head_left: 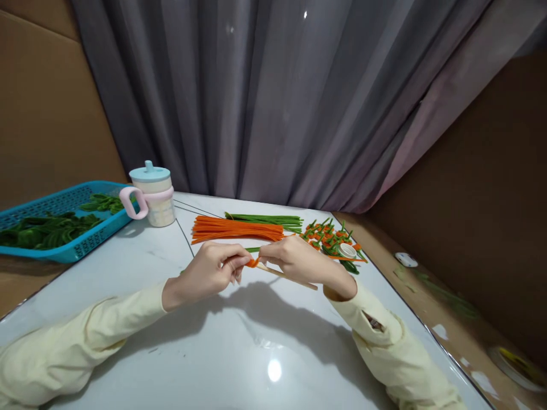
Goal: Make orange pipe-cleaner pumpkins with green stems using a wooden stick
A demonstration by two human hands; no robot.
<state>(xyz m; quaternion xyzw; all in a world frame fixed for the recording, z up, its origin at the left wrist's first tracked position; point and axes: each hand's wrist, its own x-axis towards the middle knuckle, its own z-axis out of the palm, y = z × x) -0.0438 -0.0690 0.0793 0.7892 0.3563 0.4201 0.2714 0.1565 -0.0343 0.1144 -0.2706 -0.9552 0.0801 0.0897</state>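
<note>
Between the fingertips of the left hand [213,267] and right hand [294,259], the orange piece [253,262] is mostly covered, its shape unreadable. The thin stick [290,276] vanishes under the right fingers. Beyond them, the small finished pieces [329,234] blur together.

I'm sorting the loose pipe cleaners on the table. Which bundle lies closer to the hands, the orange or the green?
The orange pipe cleaner bundle: it lies just beyond the hands, while the green pipe cleaner bundle sits behind it, nearer the curtain.

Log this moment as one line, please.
left hand: pinching orange pipe cleaner | right hand: holding it and wooden stick | orange bundle behind
</note>
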